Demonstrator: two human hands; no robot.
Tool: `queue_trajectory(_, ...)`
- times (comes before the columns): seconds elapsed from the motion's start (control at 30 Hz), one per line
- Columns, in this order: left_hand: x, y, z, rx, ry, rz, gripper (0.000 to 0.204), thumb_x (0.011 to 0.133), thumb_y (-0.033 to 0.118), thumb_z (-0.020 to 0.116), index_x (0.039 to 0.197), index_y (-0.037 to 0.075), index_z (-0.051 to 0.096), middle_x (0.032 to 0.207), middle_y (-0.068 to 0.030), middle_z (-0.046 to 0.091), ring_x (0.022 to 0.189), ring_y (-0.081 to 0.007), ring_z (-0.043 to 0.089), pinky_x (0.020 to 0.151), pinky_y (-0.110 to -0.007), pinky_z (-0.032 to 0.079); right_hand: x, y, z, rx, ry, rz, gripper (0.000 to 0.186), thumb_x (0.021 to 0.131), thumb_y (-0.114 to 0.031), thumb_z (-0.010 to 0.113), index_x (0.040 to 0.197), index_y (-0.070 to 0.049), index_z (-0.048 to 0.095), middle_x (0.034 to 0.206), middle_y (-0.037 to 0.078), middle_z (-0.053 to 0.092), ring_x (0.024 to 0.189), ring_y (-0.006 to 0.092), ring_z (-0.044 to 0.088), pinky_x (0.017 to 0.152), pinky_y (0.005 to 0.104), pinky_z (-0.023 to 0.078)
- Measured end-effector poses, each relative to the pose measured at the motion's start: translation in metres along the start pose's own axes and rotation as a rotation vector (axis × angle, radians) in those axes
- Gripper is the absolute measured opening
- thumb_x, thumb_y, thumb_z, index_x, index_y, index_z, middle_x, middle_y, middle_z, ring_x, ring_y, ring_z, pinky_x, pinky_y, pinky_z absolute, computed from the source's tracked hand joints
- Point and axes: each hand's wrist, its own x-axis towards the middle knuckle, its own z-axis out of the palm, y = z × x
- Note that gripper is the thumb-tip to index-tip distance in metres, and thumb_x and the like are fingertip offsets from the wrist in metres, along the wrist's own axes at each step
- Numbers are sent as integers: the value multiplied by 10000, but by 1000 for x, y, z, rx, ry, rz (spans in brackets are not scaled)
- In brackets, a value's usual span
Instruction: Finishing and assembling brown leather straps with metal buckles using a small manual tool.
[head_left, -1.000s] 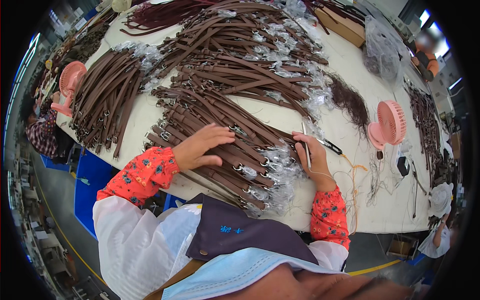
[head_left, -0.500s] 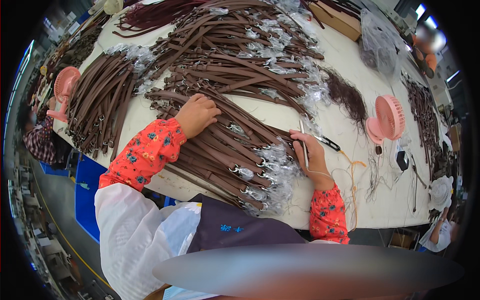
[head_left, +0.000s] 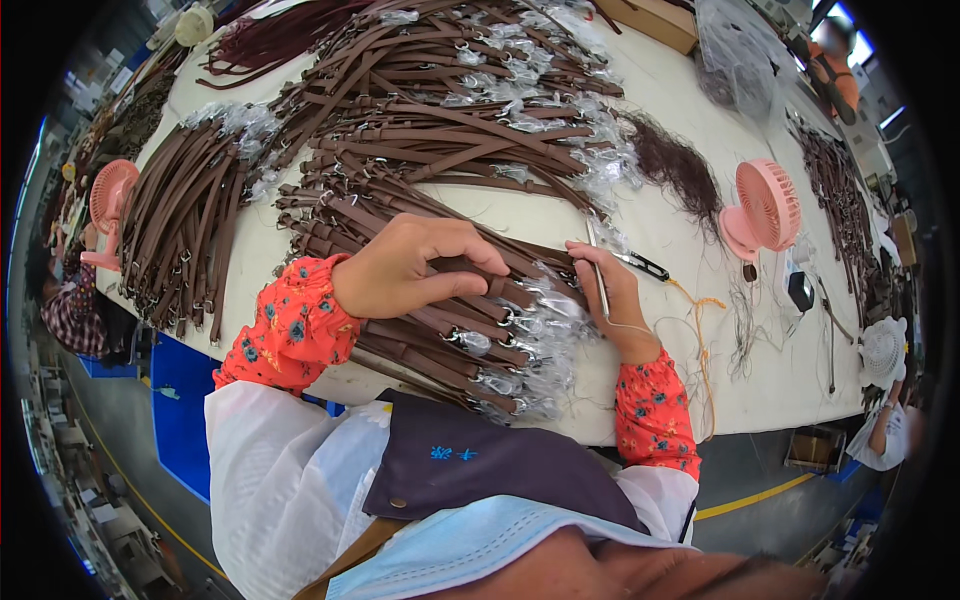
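Brown straps [head_left: 400, 345] with metal clasps lie in a bundle in front of me, their right ends wrapped in clear plastic [head_left: 550, 325]. Over the bundle my left hand [head_left: 420, 265] curves with thumb and fingers apart; a gap shows between them, and whether the fingertips touch a strap I cannot tell. At the bundle's right end, my right hand [head_left: 615, 295] grips a slim silver pen-like tool [head_left: 601, 290], its tip pointing away from me. A thin pale cord runs by that wrist. Just beyond lies a black-handled cutter [head_left: 645, 265] tied to an orange string.
More strap bundles cover the far table, with another pile [head_left: 180, 220] at the left. A tangle of dark threads [head_left: 675, 165] lies at the back right. Pink fans [head_left: 765, 205] stand at both sides. A small black-topped object [head_left: 800, 290] sits right. People are beyond the table edges.
My left hand has lifted from the straps' middle and moved right and nearer, its fingers parting. My right hand stays by the plastic-wrapped ends with the tool. The whole view has shifted slightly.
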Motion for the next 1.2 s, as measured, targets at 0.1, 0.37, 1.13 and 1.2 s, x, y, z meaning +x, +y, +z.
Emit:
queue_trajectory(0.1,13,4,10,-139,47,74,185,840,89,698,1021,49,696,942,-101,698,844,-260,670,765,-345,516,0,-5,-2,27,6,61,170,986,-118,546,1109,-25,619,1108,147,683,978,256,668,873,324,509)
queue_trajectory(0.37,-8,-35,72,-41,-194,57,542,828,132,728,1326,66,525,1293,-148,543,1186,-310,515,1007,-390,402,1,-5,-3,64,-3,70,197,1006,-148,518,1133,-29,610,1085,151,681,997,277,662,868,327,506)
queue_trajectory(1.13,-37,-111,9,647,-54,-260,210,853,164,665,1036,62,650,1012,-104,630,880,-332,644,740,-408,525,6,-16,3,-96,-90,-43,153,969,-123,546,1095,-66,612,1102,109,683,999,305,632,880,380,469)
queue_trajectory(1.2,-26,-102,11,746,-124,-232,196,843,174,677,993,54,639,938,-84,615,804,-333,643,702,-430,519,5,-15,3,-95,-83,-40,152,968,-122,547,1095,-67,612,1103,106,683,996,304,632,877,379,470)
